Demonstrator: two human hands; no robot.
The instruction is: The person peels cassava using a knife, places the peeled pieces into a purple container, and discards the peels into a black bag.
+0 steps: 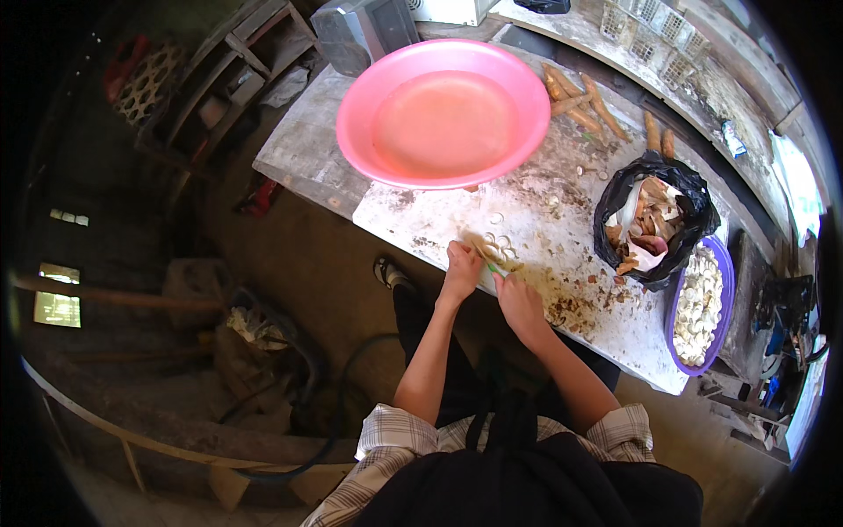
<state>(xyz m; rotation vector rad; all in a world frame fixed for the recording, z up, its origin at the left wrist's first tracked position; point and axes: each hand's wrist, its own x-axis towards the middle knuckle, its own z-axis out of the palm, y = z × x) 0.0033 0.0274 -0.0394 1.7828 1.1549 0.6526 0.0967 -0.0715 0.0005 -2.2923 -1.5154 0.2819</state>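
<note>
My left hand [463, 265] is closed around a blurred, brownish root piece [475, 241] at the table's near edge. My right hand [520, 304] grips a small knife with a green handle [494, 269], its blade against or close to the root. Curled, pale round slices [500, 246] lie just beyond both hands. At the right, a black plastic bag [707, 197] holds brown and pinkish peels. Beside it a purple oval basin [728, 290] is full of pale round slices. Several long brown roots [596, 105] rest at the back of the table.
A wide pink basin [533, 141] with cloudy liquid stands on the worn table [303, 158], beyond my hands. Brown scraps [573, 313] are scattered near the right hand. Plastic crates [658, 33] sit on a back ledge. A wooden shelf unit [247, 72] stands at the left.
</note>
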